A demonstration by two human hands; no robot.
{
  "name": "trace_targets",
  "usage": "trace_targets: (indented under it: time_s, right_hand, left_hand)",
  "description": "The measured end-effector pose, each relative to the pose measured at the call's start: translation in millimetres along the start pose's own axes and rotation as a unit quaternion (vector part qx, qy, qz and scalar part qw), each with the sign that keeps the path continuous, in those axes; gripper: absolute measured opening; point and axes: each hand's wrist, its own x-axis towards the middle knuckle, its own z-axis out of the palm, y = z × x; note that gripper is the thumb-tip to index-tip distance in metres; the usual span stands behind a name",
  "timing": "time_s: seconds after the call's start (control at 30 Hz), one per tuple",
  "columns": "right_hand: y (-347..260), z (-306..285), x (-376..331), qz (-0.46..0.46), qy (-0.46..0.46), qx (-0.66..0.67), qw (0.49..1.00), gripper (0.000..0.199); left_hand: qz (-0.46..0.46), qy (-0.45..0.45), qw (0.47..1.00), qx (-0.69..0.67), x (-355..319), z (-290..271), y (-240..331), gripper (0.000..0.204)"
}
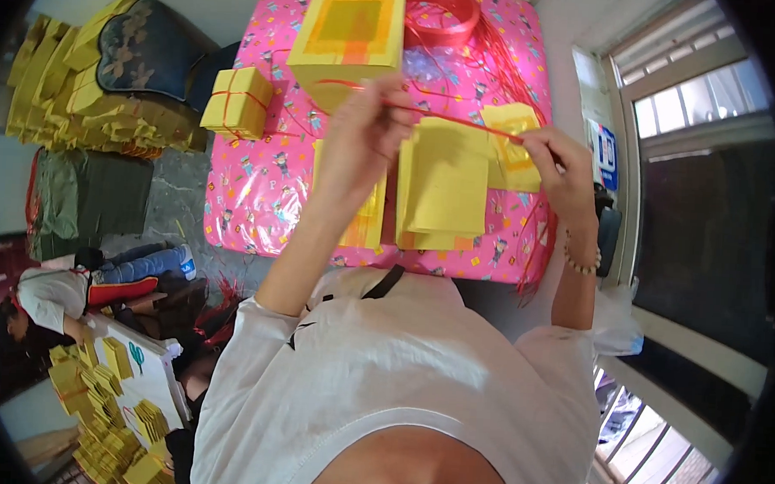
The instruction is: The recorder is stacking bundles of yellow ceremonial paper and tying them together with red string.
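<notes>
Red cord point(451, 117), one length: drawn nearly straight between both hands, raised above the table. Right hand point(562, 166): thumb and forefinger pinched on cord, no gap apparent. Left hand point(365, 129): cord caught at fingertips, other fingers loosely curled; exact contact blurred, cannot tell how firm. Handling, as judged: tension best kept even, cord untwisted, slack taken up gently, knuckles clear of paper. Beneath, near table edge: yellow paper stack point(447, 184), upper layers slightly askew; probably worth squaring before any pressure. Beside, partly behind left forearm: second yellow stack point(369, 219). Right of centre: orange-framed yellow sheets point(514, 136). Farther left: cord-tied yellow bundle point(237, 103). Beyond left hand: tall yellow block point(344, 60), orange-bordered top. Farthest: red coil point(451, 37), loose strands trailing rightward, best kept from snagging.
</notes>
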Motion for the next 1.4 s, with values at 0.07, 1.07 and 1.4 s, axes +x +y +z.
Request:
trace_targets:
  time_s: [0.07, 1.07, 1.4]
  right_hand:
    - [15, -2, -6, 0.078, 0.027, 0.014, 0.997, 0.010]
    - [34, 73, -70, 0.317, 0.329, 0.531, 0.714, 0.028]
    - [59, 81, -99, 0.376, 0.323, 0.478, 0.725, 0.028]
  left_hand:
    - [-0.003, 0.056, 0.998, -0.002, -2, -7, 10, 0.043]
    - [-0.037, 0.091, 0.983, 0.155, -23, -32, -47, 0.034]
    - [-0.117, 0.210, 0.960, 0.145, -47, -77, -60, 0.037]
